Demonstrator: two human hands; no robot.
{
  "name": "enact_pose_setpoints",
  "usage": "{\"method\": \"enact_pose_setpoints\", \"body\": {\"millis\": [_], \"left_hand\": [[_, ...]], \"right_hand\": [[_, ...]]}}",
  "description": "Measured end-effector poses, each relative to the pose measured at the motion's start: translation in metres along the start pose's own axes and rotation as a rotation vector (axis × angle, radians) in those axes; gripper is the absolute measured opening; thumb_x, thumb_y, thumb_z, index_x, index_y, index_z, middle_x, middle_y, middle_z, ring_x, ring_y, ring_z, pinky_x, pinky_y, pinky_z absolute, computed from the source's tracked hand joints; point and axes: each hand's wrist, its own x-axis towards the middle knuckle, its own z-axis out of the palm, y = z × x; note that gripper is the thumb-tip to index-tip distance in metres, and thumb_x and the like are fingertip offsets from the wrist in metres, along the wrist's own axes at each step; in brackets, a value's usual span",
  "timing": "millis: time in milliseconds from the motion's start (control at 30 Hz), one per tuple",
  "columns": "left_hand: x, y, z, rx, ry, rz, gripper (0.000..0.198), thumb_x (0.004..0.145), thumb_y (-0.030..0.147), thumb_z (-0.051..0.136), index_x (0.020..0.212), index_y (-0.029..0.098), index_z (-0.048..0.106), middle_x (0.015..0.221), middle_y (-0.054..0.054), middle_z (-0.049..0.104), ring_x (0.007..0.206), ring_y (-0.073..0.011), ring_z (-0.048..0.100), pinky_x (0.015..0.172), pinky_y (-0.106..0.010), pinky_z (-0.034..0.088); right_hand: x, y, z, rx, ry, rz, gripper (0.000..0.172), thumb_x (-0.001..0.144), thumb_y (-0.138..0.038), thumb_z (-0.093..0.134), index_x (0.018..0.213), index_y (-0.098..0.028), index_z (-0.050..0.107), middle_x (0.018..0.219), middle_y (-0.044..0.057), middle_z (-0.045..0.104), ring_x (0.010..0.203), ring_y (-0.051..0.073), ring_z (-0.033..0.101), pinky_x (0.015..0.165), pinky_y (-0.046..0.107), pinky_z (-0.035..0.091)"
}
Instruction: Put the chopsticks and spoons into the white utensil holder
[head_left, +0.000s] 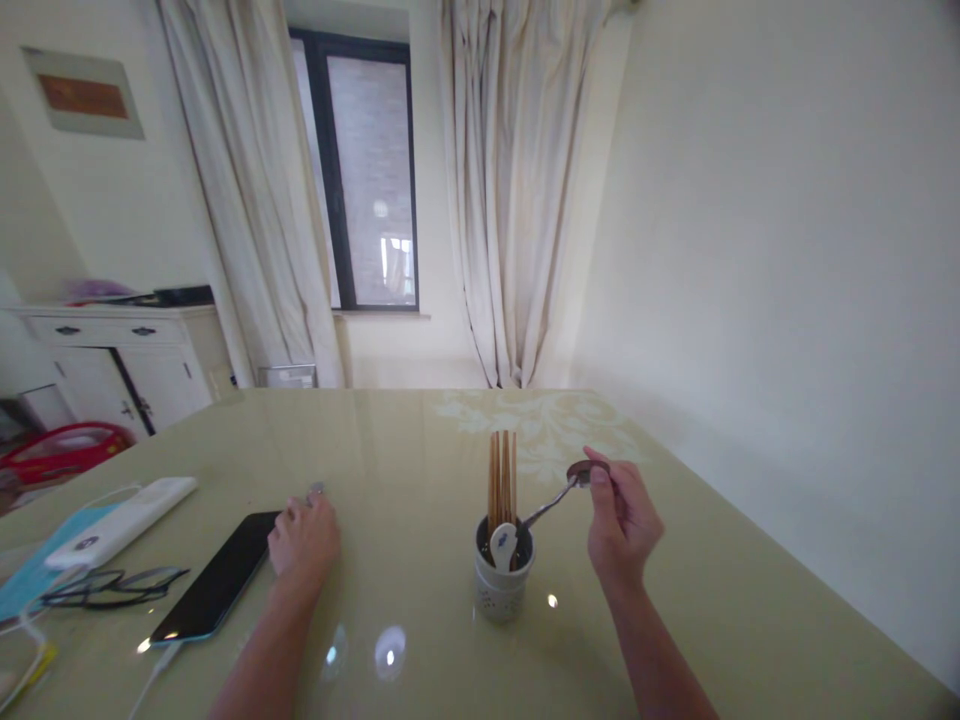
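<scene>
A white perforated utensil cup point(503, 585) stands on the glossy green table point(720, 600). In it are several wooden chopsticks point(502, 480) and a white ceramic spoon point(503, 546). My right hand point(622, 525) pinches the bowl end of a metal spoon point(559, 495), whose handle slants down into the cup. My left hand point(304, 535) rests on the table to the left, fingers curled, with a small metal piece point(316, 490) at its fingertips; I cannot make out what it is.
A black phone point(217, 580) with a cable lies beside my left hand. Further left are glasses point(112, 587), a white power bank point(120, 520) and a blue mask point(37, 570). A white cabinet point(127, 360), curtains and a window stand behind the table.
</scene>
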Motion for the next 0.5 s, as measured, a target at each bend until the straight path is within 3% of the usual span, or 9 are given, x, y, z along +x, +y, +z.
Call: {"method": "enact_pose_setpoints", "body": {"millis": [167,333,500], "left_hand": [[-0.005,0.002,-0.008,0.108,-0.033,0.052,0.042,0.103,0.014,0.034,0.123,0.007,0.071,0.125,-0.025,0.071,0.117,-0.0377,0.067,0.087,-0.038,0.049],[-0.005,0.002,-0.014,0.104,-0.091,0.093,0.043,0.104,0.012,0.032,0.112,0.009,0.073,0.118,-0.022,0.075,0.117,-0.0383,0.068,0.086,-0.039,0.049],[-0.006,0.012,-0.018,0.02,-0.095,0.146,0.041,0.105,0.009,0.029,0.109,0.016,0.069,0.112,-0.017,0.076,0.102,-0.0296,0.074,0.078,-0.034,0.048]], "right_hand": [[-0.005,-0.001,0.0,-0.078,-0.04,-0.031,0.025,0.104,-0.024,0.063,0.122,-0.021,0.08,0.091,0.005,0.069,0.072,0.017,0.063,0.054,0.027,0.045],[-0.007,-0.003,0.001,-0.078,-0.041,-0.044,0.027,0.104,-0.019,0.062,0.125,-0.023,0.079,0.092,0.005,0.068,0.074,0.017,0.062,0.055,0.027,0.046],[-0.014,-0.006,0.009,-0.043,-0.222,-0.141,0.034,0.1,-0.011,0.063,0.128,-0.025,0.077,0.082,0.002,0.065,0.065,0.015,0.056,0.055,0.026,0.046]]}}
